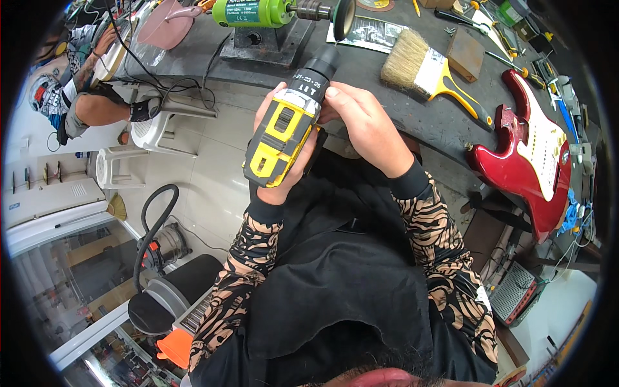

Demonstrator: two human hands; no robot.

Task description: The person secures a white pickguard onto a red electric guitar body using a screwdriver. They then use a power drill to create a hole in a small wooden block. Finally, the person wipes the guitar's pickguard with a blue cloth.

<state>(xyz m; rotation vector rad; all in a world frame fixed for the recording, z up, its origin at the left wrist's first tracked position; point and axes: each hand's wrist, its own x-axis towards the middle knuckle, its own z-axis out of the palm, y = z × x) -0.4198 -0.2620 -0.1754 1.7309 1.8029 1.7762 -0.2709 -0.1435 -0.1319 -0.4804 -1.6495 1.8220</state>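
Note:
A yellow and black cordless drill [284, 129] is held over the front edge of the dark workbench [403, 116], its black chuck [322, 61] pointing away from me, with a thin bit at the tip. My left hand [298, 169] is closed round the drill's grip, and some of its fingers show along the left side. My right hand [369, 126] is also closed on the drill, its thumb against the collar behind the chuck; its other fingers are partly hidden behind the tool. Just beyond the chuck is the dark wheel [344, 19] of a green bench grinder [255, 11].
A wide paintbrush [431, 68], a wooden block [468, 55] and a red electric guitar body [516, 158] lie to the right. A pink container [167, 24] and cables are at the left. White stools [164, 132], a vacuum cleaner [169, 248] and another person's leg [103, 109] are further left.

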